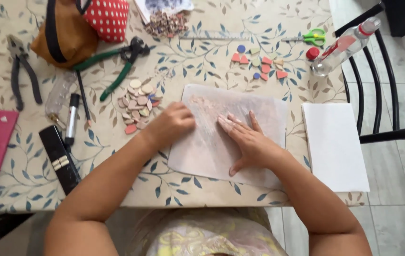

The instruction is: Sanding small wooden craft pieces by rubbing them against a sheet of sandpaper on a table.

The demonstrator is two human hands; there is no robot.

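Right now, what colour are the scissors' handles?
Bright green, seen in the head view: the scissors lie near the table's far edge.

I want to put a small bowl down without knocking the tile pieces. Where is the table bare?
Bare tablecloth lies along the near edge, between the black case and the pale sheet under both hands. A smaller gap sits between that sheet and the white board. It is crowded by the tile heap, green nippers and coloured pieces.
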